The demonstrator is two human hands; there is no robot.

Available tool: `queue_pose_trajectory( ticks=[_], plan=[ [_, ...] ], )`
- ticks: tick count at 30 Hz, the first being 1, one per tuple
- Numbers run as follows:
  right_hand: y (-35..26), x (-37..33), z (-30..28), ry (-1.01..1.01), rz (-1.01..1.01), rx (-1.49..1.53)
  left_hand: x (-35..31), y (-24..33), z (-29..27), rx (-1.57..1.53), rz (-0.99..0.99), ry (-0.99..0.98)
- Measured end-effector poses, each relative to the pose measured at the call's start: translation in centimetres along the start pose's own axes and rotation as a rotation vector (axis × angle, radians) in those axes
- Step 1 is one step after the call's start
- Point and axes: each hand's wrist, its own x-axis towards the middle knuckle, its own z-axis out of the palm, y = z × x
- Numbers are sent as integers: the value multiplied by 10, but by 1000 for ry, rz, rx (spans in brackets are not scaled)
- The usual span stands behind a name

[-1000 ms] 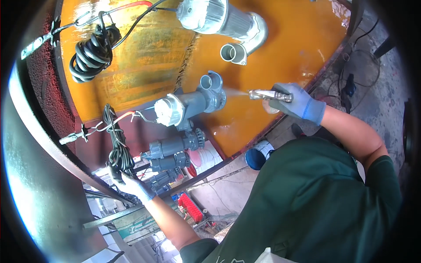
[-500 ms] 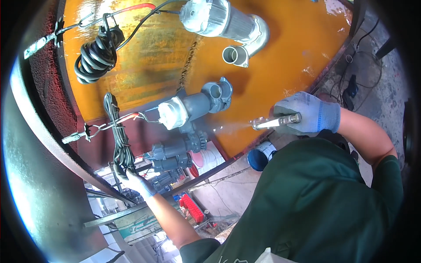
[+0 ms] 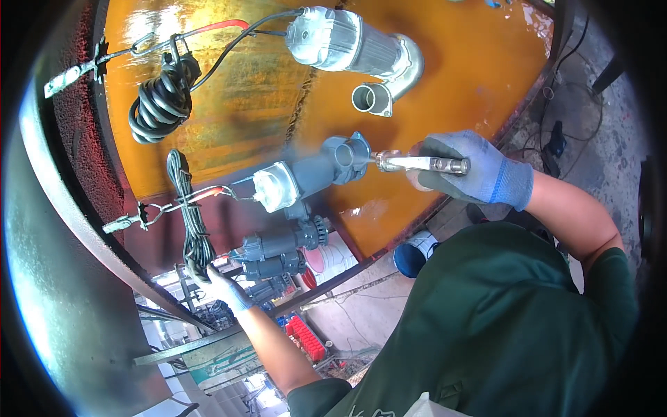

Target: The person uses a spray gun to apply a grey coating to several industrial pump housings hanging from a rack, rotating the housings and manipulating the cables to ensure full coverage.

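Observation:
My right hand (image 3: pixel 478 168), in a grey-blue knit glove, is closed around a metal spray gun (image 3: pixel 422 163). The nozzle points left at a blue-grey motor-like pump (image 3: pixel 313 174), close to its round open outlet, with a faint mist over the body. The pump hangs sideways on a wire and hook, and its near end is still bright silver. Low on the left, my gloved left hand (image 3: pixel 224 286) grips the lower end of a bundled black cable (image 3: pixel 193 222) that hangs beside the pump; some fingers are hidden.
A bare silver pump (image 3: pixel 347 42) and a coiled black cable (image 3: pixel 161 104) hang farther off. Behind stands an orange-coated panel (image 3: pixel 445 83). Several grey pumps (image 3: pixel 274 243) hang nearer. A bucket (image 3: pixel 413 254) and a red crate (image 3: pixel 304 337) are below; a curved metal rim (image 3: pixel 69 208) runs along the left.
My right hand has moved the spray gun left and slightly up, so its nozzle is nearer the pump's outlet. The left hand has shifted slightly right, still on the cable.

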Motion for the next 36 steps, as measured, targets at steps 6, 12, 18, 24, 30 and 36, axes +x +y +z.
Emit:
queue_pose_trajectory(
  ticks=[6, 12, 18, 24, 30, 36],
  plan=[
    [8, -6, 14, -167, -94, -170, 1, 0, 5, 22, -4, 16],
    [11, 1, 18, -114, -6, -136, 2, -21, 3, -19, -31, 48],
    [11, 11, 26, -33, 74, -162, 7, -34, 0, 91, 8, 68],
    [5, 23, 32, -204, 41, -282, 3, -18, 11, 157, 34, 100],
    [-25, 46, 27, -120, -21, -373, 2, -10, 19, 16, -47, 128],
    [-111, 84, 17, -381, -136, -661, 6, -57, 10, 165, 99, 262]
  ],
)
